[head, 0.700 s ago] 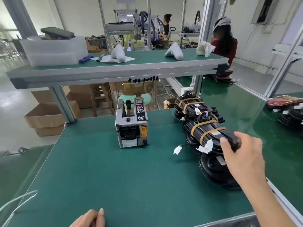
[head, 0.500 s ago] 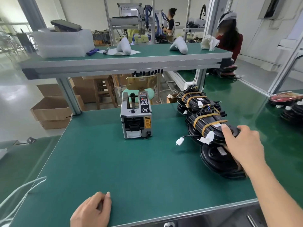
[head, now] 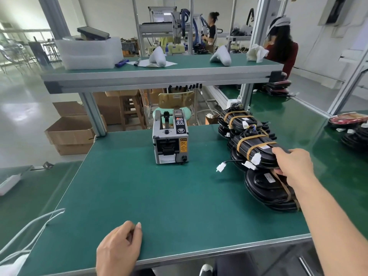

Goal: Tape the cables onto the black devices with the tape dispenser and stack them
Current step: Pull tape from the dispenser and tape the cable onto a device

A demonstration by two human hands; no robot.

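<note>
A grey tape dispenser (head: 170, 139) stands on the green table (head: 139, 192) near its far middle. To its right lie stacks of black devices bound with tan tape. My right hand (head: 292, 164) grips the near end of the top taped device (head: 256, 150) on the middle stack, thumb under it, fingers over it. White cable connectors (head: 221, 167) hang off its left side. Another stack (head: 239, 121) lies behind it, and a low stack (head: 266, 188) sits nearer me. My left hand (head: 119, 250) rests at the table's front edge, fingers loosely curled, holding nothing.
An upper shelf (head: 159, 76) spans the bench above the dispenser, carrying a white foam box (head: 87, 53) and wrapped items. More black and red devices (head: 352, 126) lie at the far right. White cables (head: 29, 232) trail at the left. People work behind the bench.
The view has tilted down and pulled back, so more of the table's front and my left hand show. My right hand stays gripping the top device on the middle stack.
</note>
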